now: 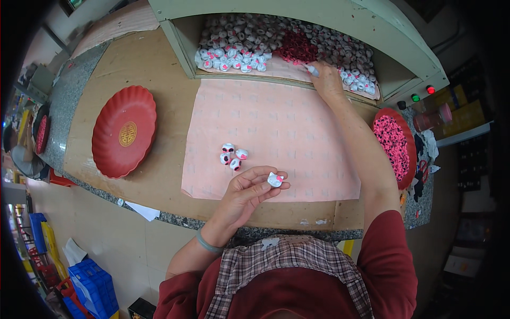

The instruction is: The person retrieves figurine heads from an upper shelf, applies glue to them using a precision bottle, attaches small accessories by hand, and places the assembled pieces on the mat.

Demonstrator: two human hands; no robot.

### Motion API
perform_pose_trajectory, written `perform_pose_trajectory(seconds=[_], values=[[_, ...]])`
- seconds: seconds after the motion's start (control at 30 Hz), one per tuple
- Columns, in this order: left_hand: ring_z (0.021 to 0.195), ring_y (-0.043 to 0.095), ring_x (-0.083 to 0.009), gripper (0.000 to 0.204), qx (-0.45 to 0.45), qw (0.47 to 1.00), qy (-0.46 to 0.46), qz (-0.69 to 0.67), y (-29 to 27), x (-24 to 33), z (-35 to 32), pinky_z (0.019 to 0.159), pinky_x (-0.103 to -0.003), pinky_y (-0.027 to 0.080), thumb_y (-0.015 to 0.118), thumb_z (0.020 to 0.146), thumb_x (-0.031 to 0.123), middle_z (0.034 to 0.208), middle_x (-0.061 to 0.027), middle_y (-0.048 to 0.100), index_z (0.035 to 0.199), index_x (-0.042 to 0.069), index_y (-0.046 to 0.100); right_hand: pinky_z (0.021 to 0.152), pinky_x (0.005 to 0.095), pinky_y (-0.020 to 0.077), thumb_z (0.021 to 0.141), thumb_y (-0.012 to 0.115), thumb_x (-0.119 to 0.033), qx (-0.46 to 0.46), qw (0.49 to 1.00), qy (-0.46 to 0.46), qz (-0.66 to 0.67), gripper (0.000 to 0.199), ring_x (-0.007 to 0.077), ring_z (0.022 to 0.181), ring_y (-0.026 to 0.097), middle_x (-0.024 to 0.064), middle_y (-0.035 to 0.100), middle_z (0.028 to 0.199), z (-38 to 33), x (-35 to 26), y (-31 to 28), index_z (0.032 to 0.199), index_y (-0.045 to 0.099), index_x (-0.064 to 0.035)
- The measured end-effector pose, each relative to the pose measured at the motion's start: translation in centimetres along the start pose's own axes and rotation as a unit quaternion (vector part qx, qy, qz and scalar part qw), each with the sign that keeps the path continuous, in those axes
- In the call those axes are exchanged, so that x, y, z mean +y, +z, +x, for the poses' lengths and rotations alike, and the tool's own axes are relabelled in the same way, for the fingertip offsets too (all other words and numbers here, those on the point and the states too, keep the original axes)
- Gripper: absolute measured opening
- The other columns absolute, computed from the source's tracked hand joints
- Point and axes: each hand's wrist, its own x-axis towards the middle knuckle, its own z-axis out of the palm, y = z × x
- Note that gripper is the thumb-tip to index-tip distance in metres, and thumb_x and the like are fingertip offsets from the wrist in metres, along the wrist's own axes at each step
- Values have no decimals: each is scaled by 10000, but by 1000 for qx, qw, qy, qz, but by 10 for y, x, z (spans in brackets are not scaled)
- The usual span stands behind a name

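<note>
My left hand (243, 192) pinches a small white cat-head piece (274, 180) with a pink bow, above the front part of a pale pink sheet (297, 133). Just behind it, several similar white pieces (241, 154) with dark or pink marks lie in a cluster. My right hand (326, 81) reaches to the shelf opening, its fingers closed on a small whitish tube with a narrow tip (312, 69). That tip is close to a heap of dark red bits (297, 47). The fingers partly cover the tube.
White pieces (234, 58) fill the green cabinet (183, 45) around the red heap. A red scalloped dish (109, 149) stands at left, and a red dish of pink and black bits (392, 146) at right. Indicator lights (431, 89) sit on the cabinet's right edge.
</note>
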Motion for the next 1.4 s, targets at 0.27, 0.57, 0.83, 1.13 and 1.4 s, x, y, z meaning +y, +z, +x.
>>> perform_pose_trajectory(seconds=[0.27, 0.57, 0.83, 1.13, 1.4], values=[[1068, 585, -264, 253, -6, 1000, -7, 7, 3, -6, -2, 912, -297, 484, 510, 901, 37, 1153, -166, 583, 1150, 8, 543, 763, 434, 492, 752, 643, -130, -72, 995, -64, 41, 240, 369, 840, 613, 182, 638, 914, -2, 7, -7, 982, 660, -65], [1059, 590, -266, 261, 7, 1000, 10, 7, 2, -3, -7, 906, -297, 486, 516, 896, 35, 1154, -177, 582, 1154, 8, 542, 577, 246, 441, 803, 645, -117, -161, 886, 185, 393, 186, 123, 646, 564, 60, 621, 786, -43, -31, -50, 965, 648, -25], [1021, 607, -266, 280, 6, 1000, 22, 11, 7, -3, -1, 874, -297, 511, 516, 884, 12, 1150, -201, 577, 1163, -9, 529, 597, 200, 460, 830, 615, -78, -195, 646, 296, 676, 151, 83, 687, 565, 47, 602, 808, -127, -88, -111, 959, 597, 0], [970, 627, -247, 287, 3, 999, 38, 7, 12, -12, 0, 833, -285, 529, 523, 881, 8, 1146, -213, 576, 1167, -12, 526, 629, 218, 487, 823, 624, -77, -179, 559, 351, 730, 125, 99, 716, 580, 70, 601, 839, -175, -105, -125, 924, 582, -15], [933, 622, -192, 305, 6, 996, 50, 79, 11, -20, 0, 833, -272, 488, 548, 881, 25, 1114, -144, 610, 1184, 1, 526, 607, 231, 480, 839, 589, -50, -170, 539, 360, 742, 106, 118, 694, 581, 83, 602, 836, -211, -114, -130, 934, 576, -5]])
